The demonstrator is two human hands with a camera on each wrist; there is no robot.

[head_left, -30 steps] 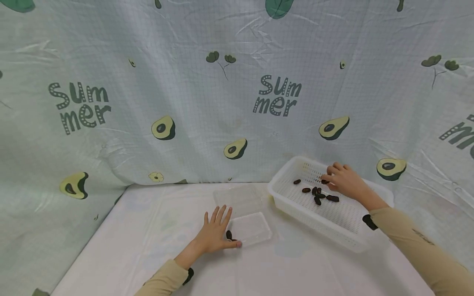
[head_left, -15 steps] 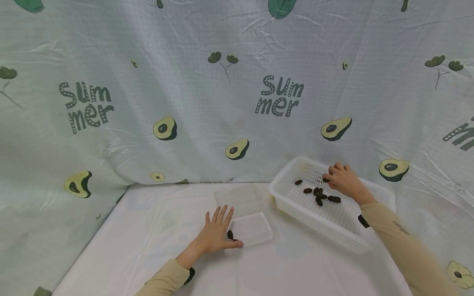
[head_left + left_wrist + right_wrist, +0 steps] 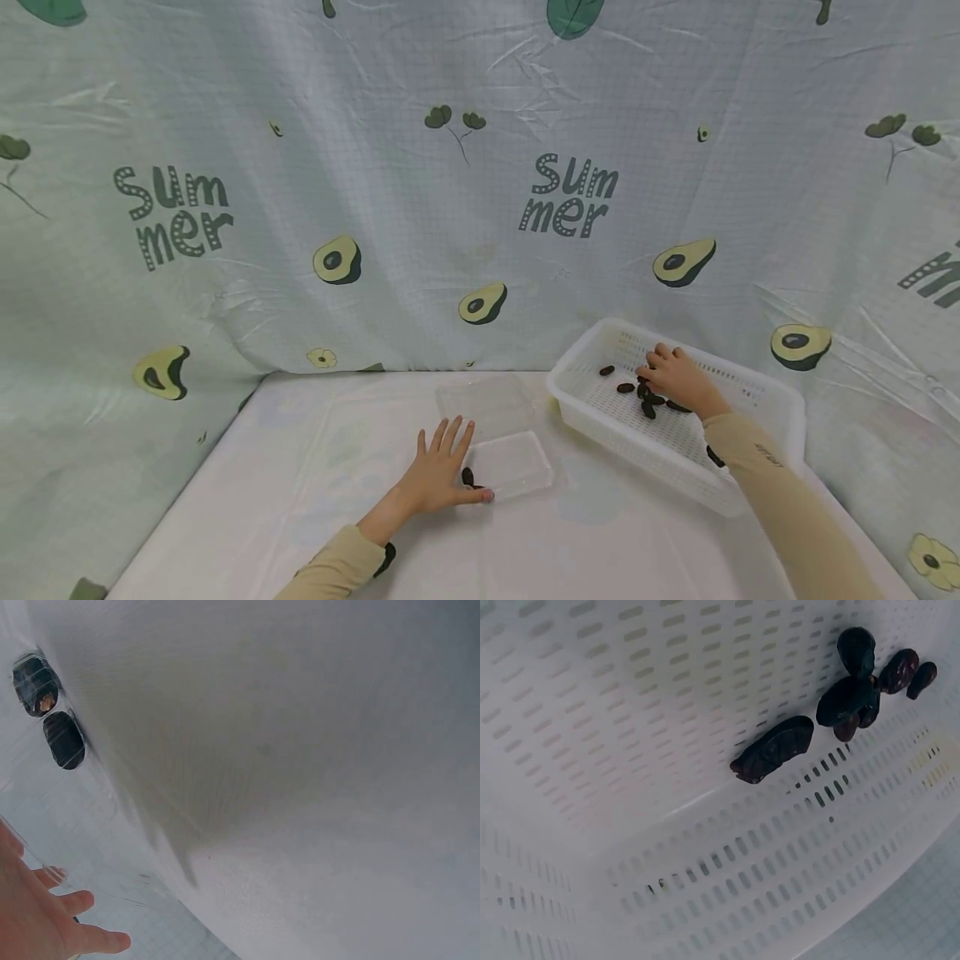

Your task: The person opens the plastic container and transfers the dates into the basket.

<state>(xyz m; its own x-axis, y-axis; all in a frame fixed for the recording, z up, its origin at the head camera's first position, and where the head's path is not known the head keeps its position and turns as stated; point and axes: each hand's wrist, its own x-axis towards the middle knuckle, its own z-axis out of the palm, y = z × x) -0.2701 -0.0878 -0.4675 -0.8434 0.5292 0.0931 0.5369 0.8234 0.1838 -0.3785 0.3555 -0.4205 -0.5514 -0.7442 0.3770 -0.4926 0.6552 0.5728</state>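
In the head view my left hand (image 3: 435, 475) lies spread at the left side of a clear plastic box (image 3: 517, 462), thumb along its near edge. Two dark dates (image 3: 64, 740) show through the clear plastic in the left wrist view, where the spread fingers (image 3: 97, 940) appear at lower left. My right hand (image 3: 678, 382) reaches down into a white perforated basket (image 3: 592, 408), its curled fingertips pinching a dark date (image 3: 642, 380) over a small cluster of dates (image 3: 651, 401). The right wrist view shows the basket's dates, with the hand outside that picture.
A clear plastic lid (image 3: 483, 400) lies flat behind the box. Single dates (image 3: 626, 387) lie apart on the basket floor, and a longer one (image 3: 772, 748) sits near its wall. A printed curtain (image 3: 405, 208) hangs behind the white-covered table (image 3: 315, 467).
My right hand has moved left and toward me inside the basket, from the far side to the date cluster, with a date at its fingertips. The left hand stays at the box.
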